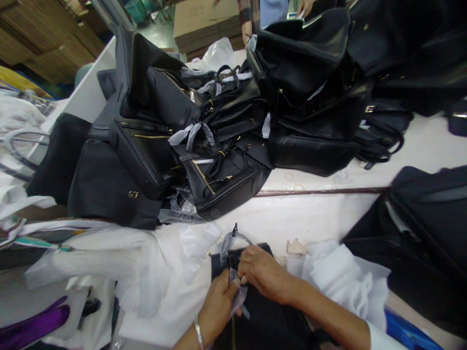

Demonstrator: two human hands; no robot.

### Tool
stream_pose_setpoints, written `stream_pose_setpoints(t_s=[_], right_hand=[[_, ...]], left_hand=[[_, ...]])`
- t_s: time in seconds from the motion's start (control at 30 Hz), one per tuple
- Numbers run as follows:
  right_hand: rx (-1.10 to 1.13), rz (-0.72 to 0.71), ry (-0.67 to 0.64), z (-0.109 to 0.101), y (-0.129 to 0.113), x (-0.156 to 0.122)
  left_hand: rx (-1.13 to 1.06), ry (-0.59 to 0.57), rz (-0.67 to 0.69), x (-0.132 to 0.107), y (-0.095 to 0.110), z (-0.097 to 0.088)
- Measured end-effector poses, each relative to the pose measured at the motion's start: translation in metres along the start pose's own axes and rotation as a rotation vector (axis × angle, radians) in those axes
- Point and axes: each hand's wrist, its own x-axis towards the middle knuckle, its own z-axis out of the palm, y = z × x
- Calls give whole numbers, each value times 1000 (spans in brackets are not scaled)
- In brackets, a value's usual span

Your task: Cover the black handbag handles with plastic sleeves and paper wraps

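A black handbag (270, 321) lies flat on the white table (321, 218) right in front of me. Its handle (235, 238) is wrapped in thin clear plastic film (239, 296). My left hand (217, 306), with a metal bangle on the wrist, is closed and pinches the film at the bag's top edge. My right hand (264, 272) is closed too, its fingers pressing the same film against the bag's handle base. Both hands touch each other over the bag.
A big heap of black handbags (226, 126) fills the table's far half. More black bags (430, 233) lie at the right. Crumpled white wrapping (109, 262) lies at the left, white foam sheets (343, 277) at the right. Another person's hand (304, 7) shows at the far edge.
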Motion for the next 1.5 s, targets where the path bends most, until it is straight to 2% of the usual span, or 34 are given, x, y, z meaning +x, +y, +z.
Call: stream_pose_setpoints(t_s=[0.13,0.27,0.43,0.6,0.97,1.13,1.37,1.5], right_hand=[[-88,83,7,-13,12,-2],[-96,115,-50,-12,19,1],[-80,83,-64,-6,16,-4],[-139,121,-89,-2,11,-20],[-135,183,-67,29,-11,-40],[-143,209,-72,46,-23,-53],[-141,243,-80,81,-48,-81],[-119,249,-65,94,-58,-93]], left_hand=[[-1,10,-4,4,2,-2],[15,22,-23,8,-3,-1],[59,61,-5,19,-4,18],[25,-2,25,21,-6,37],[63,-65,110,11,-56,39],[73,-58,137,-6,-76,44],[81,-73,117,-38,-111,57],[83,-79,126,-52,-121,61]])
